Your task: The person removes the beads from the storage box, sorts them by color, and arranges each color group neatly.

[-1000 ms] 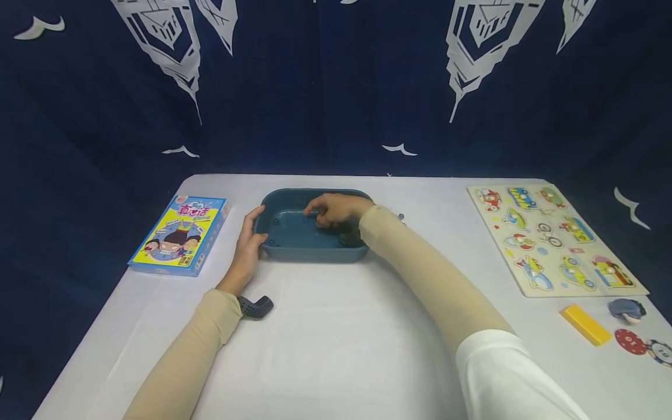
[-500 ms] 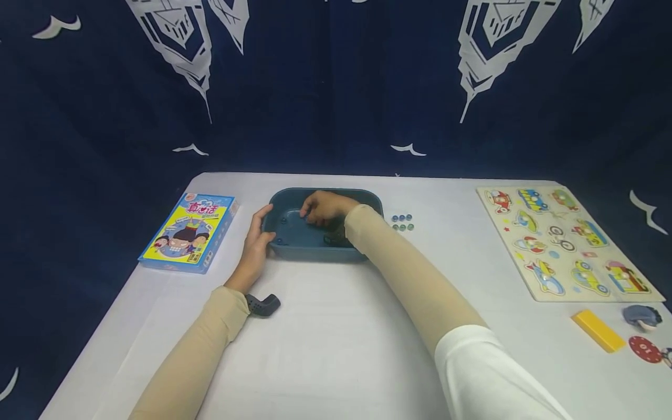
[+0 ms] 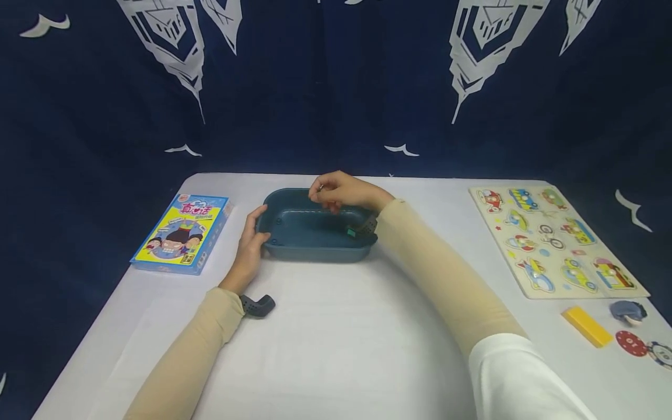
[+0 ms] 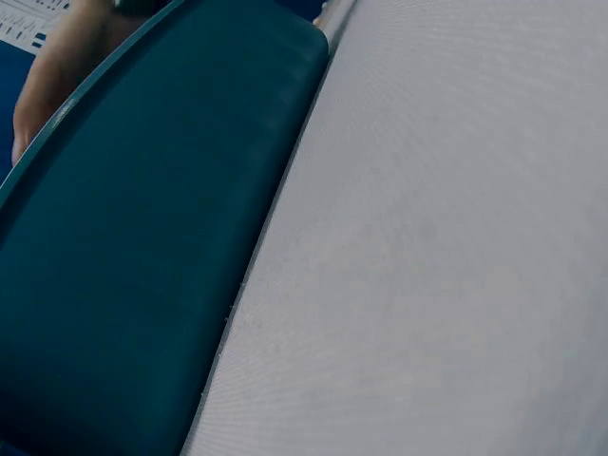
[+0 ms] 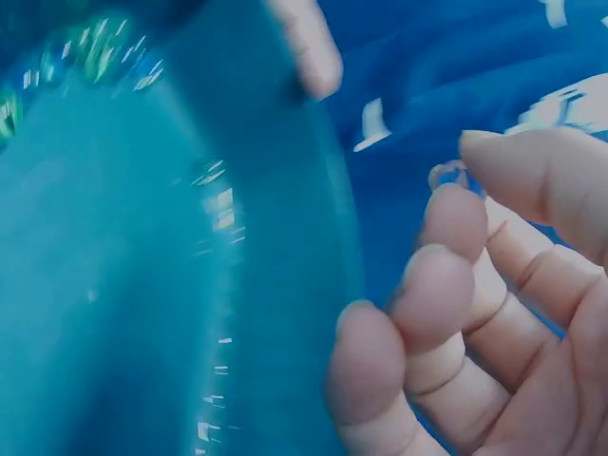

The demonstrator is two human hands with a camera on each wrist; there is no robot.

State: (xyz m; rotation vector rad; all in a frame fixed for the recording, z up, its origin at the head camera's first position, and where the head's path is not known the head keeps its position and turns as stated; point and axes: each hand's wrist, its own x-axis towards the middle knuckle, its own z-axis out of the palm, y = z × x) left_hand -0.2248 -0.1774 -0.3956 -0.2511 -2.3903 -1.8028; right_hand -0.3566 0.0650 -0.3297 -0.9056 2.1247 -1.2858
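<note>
A dark teal plastic basin (image 3: 315, 252) stands near the back of the table. My left hand (image 3: 248, 256) holds its left end, with thumb and fingertips over the rim. My right hand (image 3: 343, 191) is raised over the basin's back rim. Between its thumb and index finger it pinches a small clear marble (image 5: 458, 177) with blue inside. The other fingers are curled below. A few small dark marbles (image 3: 278, 221) lie at the basin's left side. In the right wrist view, blurred blue and green marbles (image 5: 104, 52) show in the basin.
A blue and yellow card box (image 3: 181, 235) lies to the left. On the right are a wooden picture puzzle board (image 3: 556, 239), a yellow block (image 3: 587, 326), a small grey-blue object (image 3: 628, 311) and red (image 3: 631, 343) and black-white (image 3: 660, 353) chips. A dark blue curtain (image 3: 336, 87) hangs behind.
My right hand has risen from inside the basin to its back rim, with the marble pinched. The marbles on the table right of the basin are now hidden behind the right arm. The left hand stays.
</note>
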